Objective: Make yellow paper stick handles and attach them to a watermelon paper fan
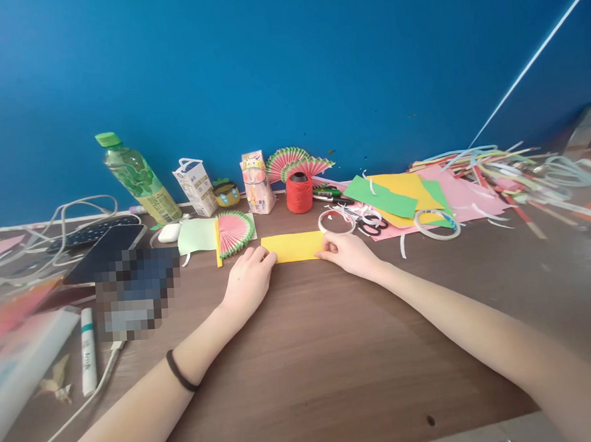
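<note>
- Paper [297, 245]: one yellow rectangle, smooth and matte, lying flat with its long side running left to right, between the two hands.
- Left hand [249, 280]: palm down at the paper's left end, fingers loosely curled and close together, tips pressing on the paper without closing round it. A thin dark band [180, 373] circles the wrist.
- Right hand [347, 251]: at the paper's right end, thumb and fingertips drawn together, pinching that edge.
- Table [333, 352]: brown wood-grain top, matte, under the paper. It lies bare on the near side of the paper and is littered beyond it.
- Fans: three pleated paper half-discs, pink with green rims. One [233, 233] lies flat just left of the paper, and two [296, 162] stand upright behind the paper.
- Spool [299, 193]: one cylinder of red thread, behind the paper.
- Tape rings: two thin hoops. One [336, 222] is just behind the paper's right end, and one [436, 226] is farther right.
- Scissors [370, 226]: one pair, right of the paper, between the rings.
- Sheets [404, 197]: overlapping green, yellow and pink, right of and behind the paper, with curled strips strewn on them.
- Bottle [137, 177]: one, clear plastic with a green cap, leaning, far left behind the paper.
- Cartons: two, white [196, 186] and pink [258, 183], behind the paper to its left.
- Wall [286, 61]: plain deep blue, behind everything.
</note>
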A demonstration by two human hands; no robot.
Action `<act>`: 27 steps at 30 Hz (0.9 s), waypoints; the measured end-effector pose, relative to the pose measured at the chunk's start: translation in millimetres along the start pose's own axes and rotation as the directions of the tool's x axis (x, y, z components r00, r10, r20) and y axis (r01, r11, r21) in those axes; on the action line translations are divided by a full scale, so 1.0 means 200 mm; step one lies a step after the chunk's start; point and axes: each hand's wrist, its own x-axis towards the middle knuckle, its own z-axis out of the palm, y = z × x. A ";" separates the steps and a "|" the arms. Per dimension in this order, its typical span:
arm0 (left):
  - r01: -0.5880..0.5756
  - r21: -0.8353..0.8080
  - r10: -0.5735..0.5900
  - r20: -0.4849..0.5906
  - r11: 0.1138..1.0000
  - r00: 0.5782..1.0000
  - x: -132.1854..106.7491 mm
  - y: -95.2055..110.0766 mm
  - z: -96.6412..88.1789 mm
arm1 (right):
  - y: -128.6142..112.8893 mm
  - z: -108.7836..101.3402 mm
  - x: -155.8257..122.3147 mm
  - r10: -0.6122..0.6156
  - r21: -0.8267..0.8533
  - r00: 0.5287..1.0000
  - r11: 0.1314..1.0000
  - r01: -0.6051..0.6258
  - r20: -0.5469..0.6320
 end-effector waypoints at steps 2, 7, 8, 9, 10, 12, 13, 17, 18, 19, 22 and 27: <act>0.001 -0.002 -0.001 -0.002 1.000 1.000 0.00 0.00 0.00 | 0.00 0.00 0.00 -0.008 -0.007 1.000 1.000 0.008 -0.007; 0.008 0.008 -0.008 -0.040 1.000 0.999 0.00 0.00 0.01 | 0.00 0.00 -0.01 -0.018 -0.035 1.000 0.999 0.018 -0.007; 0.003 0.011 -0.002 -0.043 1.000 0.999 0.00 0.00 0.01 | 0.00 0.01 -0.01 -0.020 -0.039 1.000 0.999 0.020 -0.006; -0.006 0.012 0.006 -0.046 1.000 0.999 0.00 0.00 0.01 | 0.00 0.01 -0.01 -0.023 -0.041 1.000 0.999 0.023 -0.003; -0.017 0.009 0.017 -0.048 1.000 0.999 0.00 0.00 0.02 | 0.01 0.01 -0.01 -0.025 -0.043 1.000 0.999 0.025 -0.002; -0.033 0.000 0.033 -0.057 0.999 0.998 0.00 -0.01 0.02 | 0.01 0.01 -0.01 -0.025 -0.047 1.000 0.999 0.025 0.000; -0.038 -0.001 0.038 -0.064 0.999 0.997 0.00 -0.01 0.02 | 0.01 0.01 -0.01 -0.024 -0.051 1.000 0.998 0.023 -0.001; -0.038 0.020 0.039 -0.063 0.999 0.997 0.00 -0.01 0.02 | 0.01 0.01 -0.01 -0.034 -0.059 0.999 0.998 0.033 -0.009; -0.035 0.020 0.036 -0.055 0.999 0.998 0.00 -0.01 0.02 | 0.02 0.01 -0.01 -0.038 -0.057 0.999 0.998 0.037 -0.012; -0.030 0.016 0.031 -0.045 0.999 0.999 0.00 -0.01 0.02 | 0.02 0.01 -0.01 -0.041 -0.054 0.999 0.998 0.040 -0.014; -0.009 -0.001 0.009 -0.026 1.000 1.000 -0.01 -0.01 0.01 | 0.02 0.02 -0.01 -0.051 -0.050 0.998 0.998 0.050 -0.023; 0.016 -0.019 -0.017 -0.035 1.000 0.999 0.00 -0.01 0.01 | 0.03 0.02 -0.01 -0.067 -0.060 0.997 0.996 0.065 -0.029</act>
